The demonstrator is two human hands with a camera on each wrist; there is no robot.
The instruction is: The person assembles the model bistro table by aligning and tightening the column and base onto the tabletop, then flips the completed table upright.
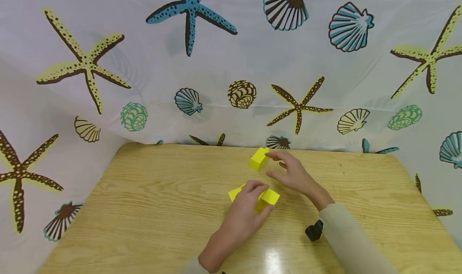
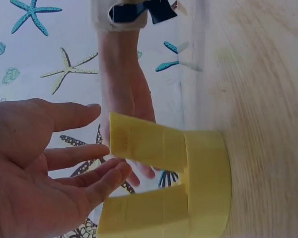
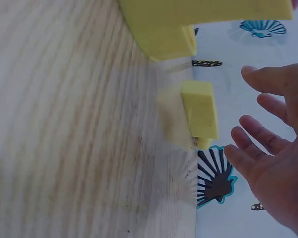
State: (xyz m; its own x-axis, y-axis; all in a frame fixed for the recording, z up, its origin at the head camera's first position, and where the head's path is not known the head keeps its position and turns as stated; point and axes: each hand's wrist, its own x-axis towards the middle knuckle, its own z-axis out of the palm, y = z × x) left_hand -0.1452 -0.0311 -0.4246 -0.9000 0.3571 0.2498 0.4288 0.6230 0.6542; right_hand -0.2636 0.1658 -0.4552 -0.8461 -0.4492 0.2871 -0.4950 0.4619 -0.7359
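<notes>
A yellow U-shaped piece [image 2: 208, 183] stands on the wooden table with its two uprights pointing up. My left hand [image 1: 243, 212] hovers at the tops of the uprights, thumb and fingers loosely about the nearer one; the fingertips look relaxed, and contact is hard to make out. Behind it lies a small yellow block [image 1: 258, 159] with a little knob at its far end. My right hand [image 1: 294, 173] is just right of that block, fingers spread and slightly bent, with nothing held. In the right wrist view a gap shows between the fingers and the block [image 3: 201, 111].
The wooden table [image 1: 151, 201] ends at the back against a white curtain [image 1: 216, 69] printed with starfish and shells, which also hangs at both sides. A black device [image 1: 314, 230] sits at the right wrist.
</notes>
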